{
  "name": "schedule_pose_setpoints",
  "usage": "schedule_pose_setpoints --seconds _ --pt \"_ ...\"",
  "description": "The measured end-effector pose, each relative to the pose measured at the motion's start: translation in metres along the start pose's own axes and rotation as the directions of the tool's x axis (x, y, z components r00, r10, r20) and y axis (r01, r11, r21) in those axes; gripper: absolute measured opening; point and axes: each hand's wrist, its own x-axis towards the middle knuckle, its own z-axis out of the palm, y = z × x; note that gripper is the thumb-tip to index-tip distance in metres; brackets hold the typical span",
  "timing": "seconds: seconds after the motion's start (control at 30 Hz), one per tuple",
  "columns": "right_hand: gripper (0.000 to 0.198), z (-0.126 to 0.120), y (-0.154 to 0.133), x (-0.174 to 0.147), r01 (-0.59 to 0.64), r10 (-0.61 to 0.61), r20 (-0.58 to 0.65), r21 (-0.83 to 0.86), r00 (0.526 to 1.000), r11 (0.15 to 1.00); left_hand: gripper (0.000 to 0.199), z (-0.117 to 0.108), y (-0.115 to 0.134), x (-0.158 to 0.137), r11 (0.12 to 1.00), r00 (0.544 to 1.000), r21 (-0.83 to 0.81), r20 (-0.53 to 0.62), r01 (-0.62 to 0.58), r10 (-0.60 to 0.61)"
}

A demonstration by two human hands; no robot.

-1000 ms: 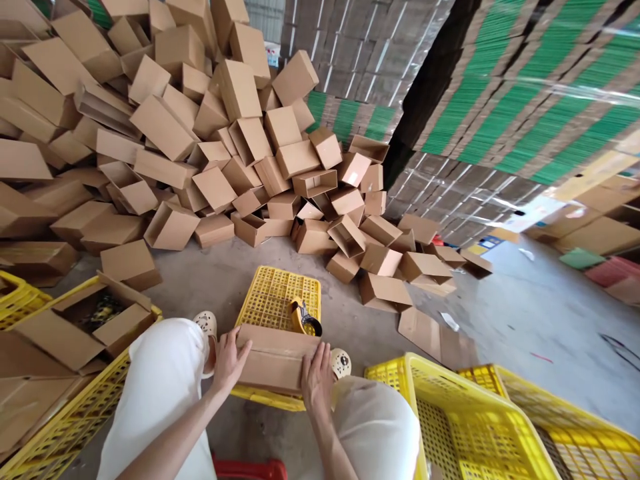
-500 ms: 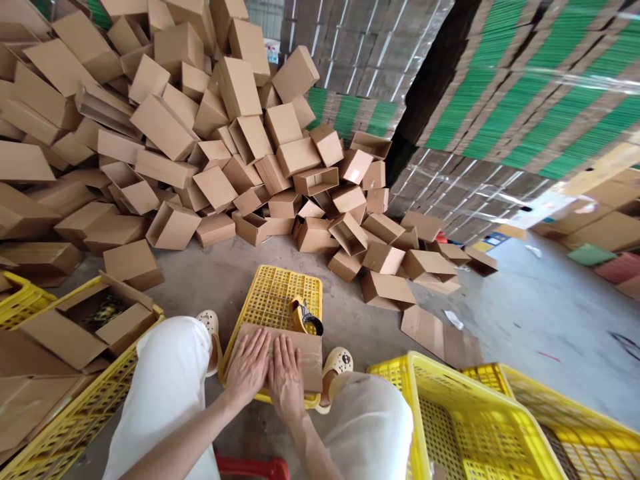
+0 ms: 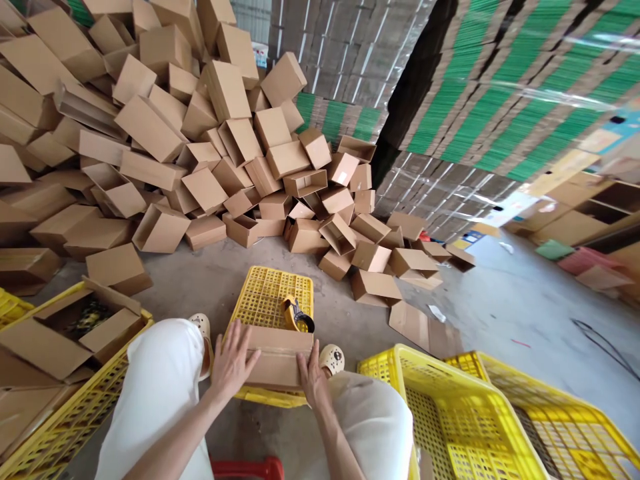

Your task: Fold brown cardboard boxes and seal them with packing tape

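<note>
1. Lying crosswise before the person, the cardboard box (image 3: 277, 367) has its long axis running roughly from nine to three o'clock, with twelve straight ahead; its narrow ends face those two hours.
2. It rests on the near, six-o'clock part of a yellow crate (image 3: 260, 293), whose gridded face is uppermost.
3. Plain brown and oblong, the box shows a closed top. A straight line runs lengthwise across it, with a lighter strip on the twelve-o'clock side; whether tape covers that line, I cannot tell.
4. At the nine-o'clock end, the left hand (image 3: 233, 363) lies palm down, opened wide with fingers spread, touching the cardboard without grasping it.
5. At three o'clock, the right hand (image 3: 313, 377) is open too, fingers extended against that end, thumb apart; how firmly it presses cannot be told.
6. Just beyond the box, towards one o'clock, sits a yellow-and-black tape dispenser (image 3: 290, 307).
</note>
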Motion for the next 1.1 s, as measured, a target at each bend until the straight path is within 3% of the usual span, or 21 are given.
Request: schedule_pose_setpoints --seconds 0.03,0.1,0.17,0.27,0.43,0.6,0.73,0.8,0.87,0.97,1.03,1.1 --pt "0.082 0.000 0.002 0.000 -0.054 0.051 0.030 0.094 0.998 0.994 0.073 -0.001 -0.004 0.002 0.987 0.987 -0.035 0.038 0.159 -0.157" --pt "0.087 -0.002 0.003 0.000 -0.145 0.128 0.091 0.218 0.988 0.965 0.076 -0.005 -0.013 0.007 0.904 0.905 -0.133 0.191 0.407 -0.379" --pt "0.091 -0.006 0.001 0.002 -0.174 0.156 0.087 0.279 0.984 0.944 0.070 -0.007 -0.019 0.011 0.833 0.854 -0.262 0.342 0.487 -0.392" --pt "0.092 -0.013 -0.003 0.009 -0.177 0.169 0.055 0.342 0.984 0.923 0.064 -0.008 -0.022 0.019 0.804 0.890 -0.410 0.340 0.430 -0.303" --pt "0.083 -0.030 -0.015 0.040 -0.144 0.135 0.051 0.367 0.990 0.919 0.065 -0.008 -0.019 0.052 0.806 0.899 -0.420 0.320 0.418 -0.300" --pt "0.070 -0.043 -0.029 0.093 -0.177 0.148 0.148 0.207 0.978 0.962 0.072 -0.002 -0.020 0.101 0.859 0.890 -0.315 0.356 0.403 -0.287" --pt "0.062 -0.037 -0.027 0.123 -0.173 0.134 0.215 0.171 0.967 0.970 0.081 0.011 -0.021 0.127 0.889 0.866 -0.217 0.404 0.403 -0.294" --pt "0.065 -0.034 -0.027 0.130 -0.179 0.137 0.246 0.154 0.959 0.972 0.088 0.016 -0.018 0.132 0.914 0.883 -0.190 0.389 0.357 -0.264" --pt "0.069 -0.038 -0.034 0.134 -0.152 0.117 0.240 0.136 0.964 0.979 0.091 0.019 -0.011 0.133 0.968 0.928 -0.139 0.340 0.209 -0.152" --pt "0.057 -0.061 -0.066 0.137 0.051 -0.074 0.122 0.183 0.990 0.982 0.090 0.019 0.008 0.129 0.996 0.945 -0.080 0.322 -0.041 0.065" --pt "0.042 -0.086 -0.101 0.138 0.196 -0.272 0.168 0.365 0.948 0.910 0.093 0.019 0.022 0.126 0.988 0.925 -0.079 0.348 -0.136 0.155" --pt "0.032 -0.110 -0.139 0.137 0.211 -0.440 0.234 0.628 0.867 0.749 0.099 0.017 0.034 0.123 0.973 0.897 -0.096 0.376 -0.212 0.232"
